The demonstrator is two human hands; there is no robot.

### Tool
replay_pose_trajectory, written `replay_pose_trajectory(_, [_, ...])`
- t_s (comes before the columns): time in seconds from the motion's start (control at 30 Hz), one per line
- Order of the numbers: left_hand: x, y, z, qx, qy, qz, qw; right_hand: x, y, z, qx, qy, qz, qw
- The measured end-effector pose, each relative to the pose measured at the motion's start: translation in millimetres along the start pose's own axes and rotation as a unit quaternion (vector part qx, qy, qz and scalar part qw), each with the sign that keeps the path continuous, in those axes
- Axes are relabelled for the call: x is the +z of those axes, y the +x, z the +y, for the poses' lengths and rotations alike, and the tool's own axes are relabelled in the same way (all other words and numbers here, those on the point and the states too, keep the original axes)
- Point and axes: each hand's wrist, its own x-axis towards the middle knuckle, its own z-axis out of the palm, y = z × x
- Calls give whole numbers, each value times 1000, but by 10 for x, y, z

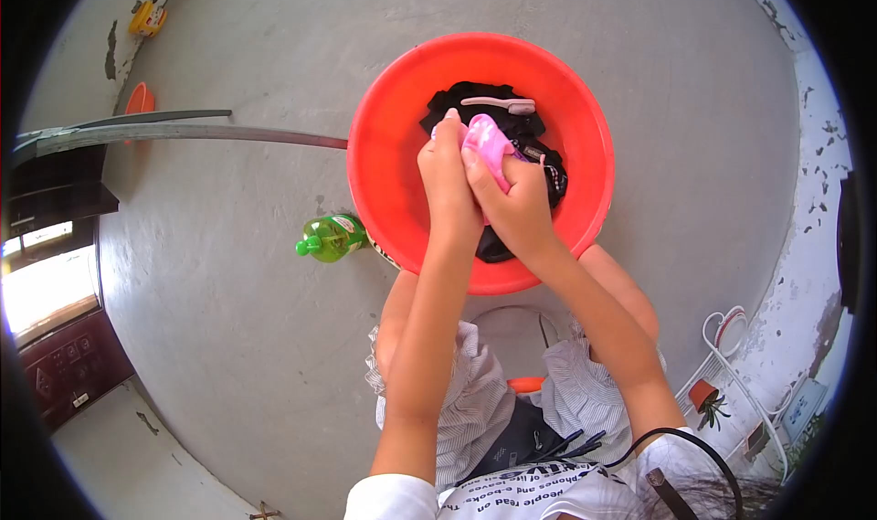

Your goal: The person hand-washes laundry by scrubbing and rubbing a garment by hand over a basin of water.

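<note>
Over a large orange-red plastic basin [379, 90], my left hand [445, 177] and my right hand [517, 205] are close together. Between them is a bunched pink cloth [490, 140] with pale patches; its full shape is hidden by my fingers. Both hands are closed round it. Dark wet-looking clothes [457, 94] lie in the bottom of the basin below my hands, with a patterned piece among them to the right. A pale pink scrubbing brush [498, 105] rests on the dark cloth just beyond my fingers.
A green bottle [331, 238] lies beside the basin's left side. A grey bar [196, 132] reaches in from the left to the rim. Further off are a small orange container [140, 100] and a yellow one [147, 19]. At right, a white rack [722, 355] holds a potted plant [704, 397].
</note>
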Motion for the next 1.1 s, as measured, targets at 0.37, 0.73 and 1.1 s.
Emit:
replay_pose_trajectory(0.37, [156, -108, -134, -9, 29, 1, 1000, -148, 166, 102, 19, 41, 65, 997])
replay_pose_trajectory(0.73, [80, -45, -50, -17, -26, 5, 1000, -69, 70, 8, 12, -12, 23, 1000])
replay_pose_trajectory(1.1, [156, -117, -152, -23, 7, -14, 1000, -144, 136, 3, -8, 6, 71, 997])
